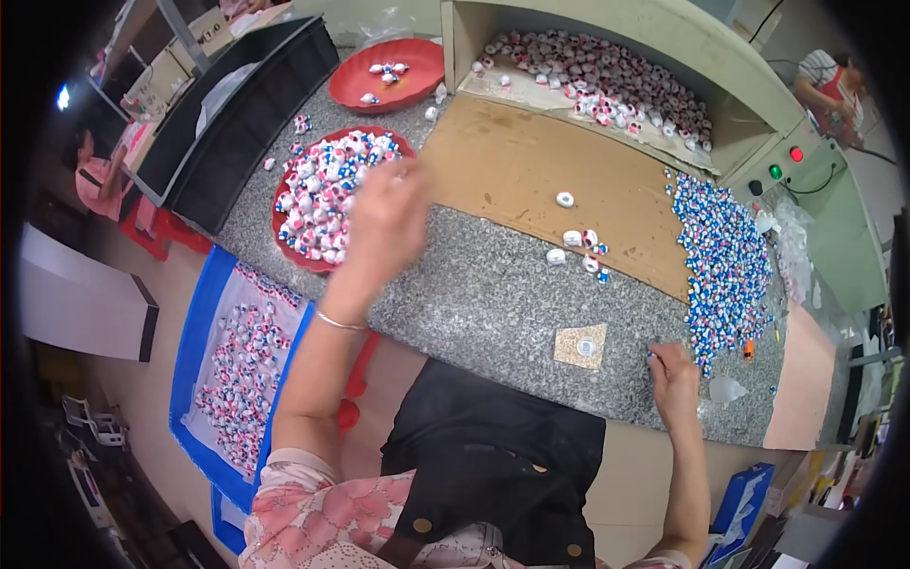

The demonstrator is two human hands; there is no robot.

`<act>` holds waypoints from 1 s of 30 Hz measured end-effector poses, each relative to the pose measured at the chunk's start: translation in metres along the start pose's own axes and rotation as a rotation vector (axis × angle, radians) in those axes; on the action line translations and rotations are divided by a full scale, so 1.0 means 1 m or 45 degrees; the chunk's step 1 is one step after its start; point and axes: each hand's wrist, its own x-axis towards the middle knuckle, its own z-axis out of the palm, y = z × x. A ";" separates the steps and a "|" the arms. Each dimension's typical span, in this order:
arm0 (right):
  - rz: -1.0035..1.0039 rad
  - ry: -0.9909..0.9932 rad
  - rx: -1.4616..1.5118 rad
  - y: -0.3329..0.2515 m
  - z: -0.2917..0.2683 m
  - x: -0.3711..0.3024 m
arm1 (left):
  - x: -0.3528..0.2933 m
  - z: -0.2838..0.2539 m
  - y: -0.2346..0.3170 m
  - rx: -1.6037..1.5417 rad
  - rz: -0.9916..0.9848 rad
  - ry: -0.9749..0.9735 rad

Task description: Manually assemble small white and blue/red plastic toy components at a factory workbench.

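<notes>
My left hand [389, 213] is smeared by motion beside the right edge of a red bowl [278, 213]. That bowl is heaped with small white, pink and blue figurines [327, 199]; whether the hand holds one is unclear. My right hand [675, 375] is closed in a pinch over the granite worktop, left of a pile of tiny blue and white parts [725, 256]. What sits between its fingertips is too small to name. A small speckled tan pad [567, 358] with a round white piece [587, 347] lies left of my right hand. Several loose white figurine heads [555, 257] lie farther back.
A light green cabinet [607, 19] with heaped white heads stands behind brown cardboard [531, 161]. Another red bowl [417, 66] and a black crate [256, 114] are at back left. A blue tray [194, 322] of figurines is below the left edge. Co-workers sit beyond.
</notes>
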 end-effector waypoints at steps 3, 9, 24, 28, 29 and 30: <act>0.090 -0.094 -0.117 0.000 -0.001 0.003 | -0.007 0.051 0.061 -0.296 -0.036 -0.356; 0.086 -0.091 -0.184 -0.013 0.002 0.008 | -0.014 0.129 0.081 -0.251 -0.127 -0.546; -0.341 -0.245 -0.233 -0.077 0.040 0.036 | -0.082 0.037 0.086 -2.435 -1.333 -0.647; -0.403 -0.285 -0.247 -0.078 0.042 0.038 | -0.095 0.038 0.093 -2.115 -1.201 -0.763; -0.398 -0.292 -0.218 -0.075 0.039 0.039 | -0.094 0.036 0.098 -2.113 -1.203 -0.760; -0.393 -0.299 -0.188 -0.074 0.037 0.040 | -0.094 0.033 0.103 -2.065 -1.133 -0.784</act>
